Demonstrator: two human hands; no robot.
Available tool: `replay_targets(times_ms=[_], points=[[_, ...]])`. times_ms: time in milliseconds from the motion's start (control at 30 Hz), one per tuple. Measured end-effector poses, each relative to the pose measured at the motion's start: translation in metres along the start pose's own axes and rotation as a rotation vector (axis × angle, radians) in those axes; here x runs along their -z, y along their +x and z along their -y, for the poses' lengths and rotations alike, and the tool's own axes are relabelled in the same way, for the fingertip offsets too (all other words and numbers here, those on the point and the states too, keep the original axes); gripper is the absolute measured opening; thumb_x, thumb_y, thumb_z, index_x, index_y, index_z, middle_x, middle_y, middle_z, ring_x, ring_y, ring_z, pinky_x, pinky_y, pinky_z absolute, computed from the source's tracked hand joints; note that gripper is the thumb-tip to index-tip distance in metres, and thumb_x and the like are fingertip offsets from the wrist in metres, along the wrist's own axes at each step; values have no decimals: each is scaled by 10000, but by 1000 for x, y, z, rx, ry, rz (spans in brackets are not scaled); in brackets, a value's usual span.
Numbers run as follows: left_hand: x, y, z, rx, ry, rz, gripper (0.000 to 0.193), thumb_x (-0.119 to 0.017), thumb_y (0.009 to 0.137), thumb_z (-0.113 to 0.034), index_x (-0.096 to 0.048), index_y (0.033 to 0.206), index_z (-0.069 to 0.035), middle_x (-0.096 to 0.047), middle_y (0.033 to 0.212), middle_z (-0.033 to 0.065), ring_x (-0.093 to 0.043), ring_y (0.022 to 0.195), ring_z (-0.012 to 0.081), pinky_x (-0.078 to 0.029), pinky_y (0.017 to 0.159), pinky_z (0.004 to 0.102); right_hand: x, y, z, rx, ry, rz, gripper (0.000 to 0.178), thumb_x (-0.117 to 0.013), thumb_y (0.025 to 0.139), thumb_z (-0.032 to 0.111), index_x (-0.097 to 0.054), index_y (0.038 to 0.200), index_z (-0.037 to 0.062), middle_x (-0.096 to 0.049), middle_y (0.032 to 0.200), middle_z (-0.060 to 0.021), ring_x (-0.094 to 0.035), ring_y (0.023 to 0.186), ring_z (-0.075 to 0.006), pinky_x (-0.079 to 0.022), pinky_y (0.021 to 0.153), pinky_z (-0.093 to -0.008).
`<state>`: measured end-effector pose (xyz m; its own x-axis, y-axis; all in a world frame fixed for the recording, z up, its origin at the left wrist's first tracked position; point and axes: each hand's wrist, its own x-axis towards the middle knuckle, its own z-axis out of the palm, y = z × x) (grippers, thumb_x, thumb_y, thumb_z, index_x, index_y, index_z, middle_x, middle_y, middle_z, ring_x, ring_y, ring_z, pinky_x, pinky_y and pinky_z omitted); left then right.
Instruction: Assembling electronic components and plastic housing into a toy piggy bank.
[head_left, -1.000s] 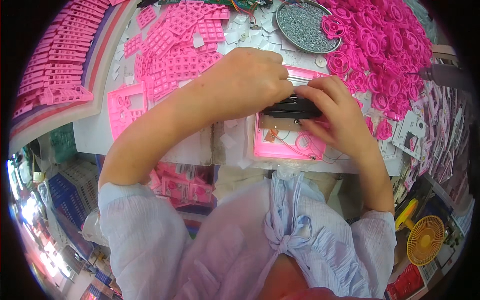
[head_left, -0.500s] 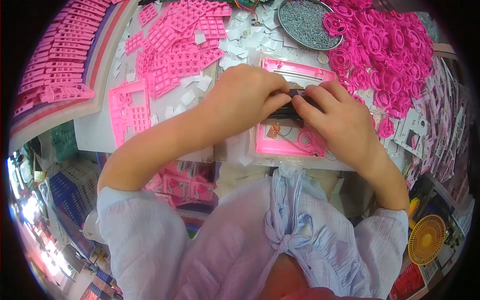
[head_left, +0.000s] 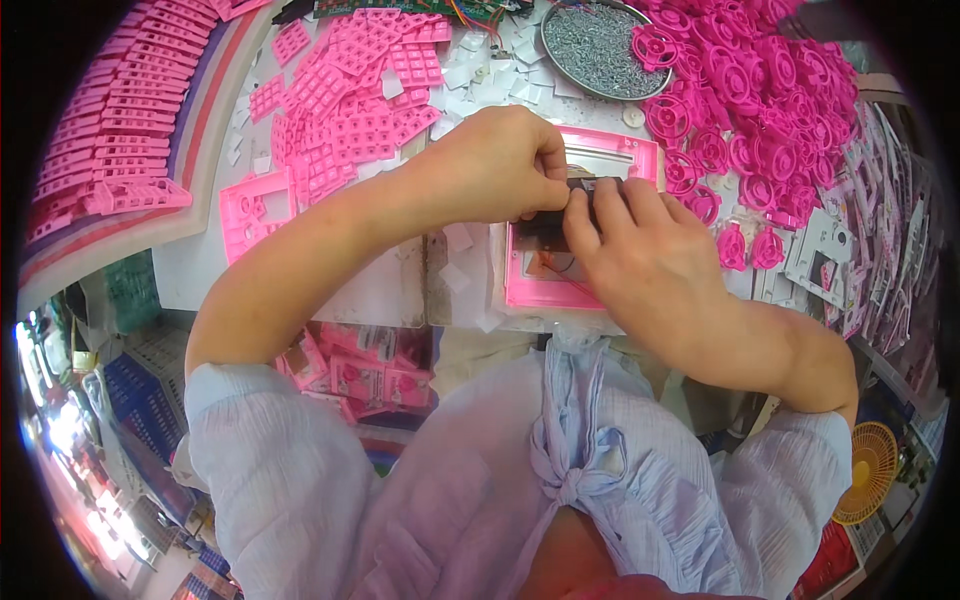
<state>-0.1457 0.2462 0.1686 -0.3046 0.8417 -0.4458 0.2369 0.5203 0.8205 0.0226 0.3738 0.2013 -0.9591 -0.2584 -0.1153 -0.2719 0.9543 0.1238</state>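
Straight in front of me a pink rectangular plastic case lies on the table, with thin wires and a copper-coloured piece inside. Across its middle sits a dark, flat black part. My left hand is closed, its thumb and fingers pinching the part's far edge. From the near right, my right hand bends over the same part, fingertips pressed on its top beside the left thumb. The fingers hide much of the black part and the case's right side.
At the back left lie pink button grids among small white squares. A round tray of screws stands at the back, beside heaped pink rings. White panels are on the right, and a row of pink pieces at far left.
My right hand has turned and now reaches further across the black part, its elbow swung outward. My left hand has shifted slightly up, still at the part. The view has moved a little.
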Motion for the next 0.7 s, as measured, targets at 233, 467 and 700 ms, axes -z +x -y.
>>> replay_targets(times_ms=[233, 467, 700], points=[[3, 2, -2, 44, -70, 47, 120, -707, 831, -95, -682, 849, 21, -657, 678, 45, -618, 575, 96, -501, 534, 252, -6, -1, -23, 87, 226, -124, 378, -664, 797, 186, -655, 1114, -20, -648, 933, -103, -615, 942, -242, -548, 719, -350], [5, 6, -5, -3, 52, 38, 116, -707, 837, -98, -694, 850, 17, -671, 705, 59, -633, 605, 111, -503, 562, 273, -10, -10, -5, 2, 64, -140, 466, -662, 793, 121, -611, 1234, -20, -657, 1125, -129, -592, 1059, -279, -535, 853, -401], [25, 15, -11, -437, 345, -235, 197, -741, 860, -178, -695, 887, 12, -710, 803, 114, -663, 670, 205, -522, 644, 343, 28, -61, -91, -188, 277, -1154, 462, -610, 937, 197, -557, 1331, -39, -613, 1344, -168, -613, 1185, -315, -484, 1032, -457]])
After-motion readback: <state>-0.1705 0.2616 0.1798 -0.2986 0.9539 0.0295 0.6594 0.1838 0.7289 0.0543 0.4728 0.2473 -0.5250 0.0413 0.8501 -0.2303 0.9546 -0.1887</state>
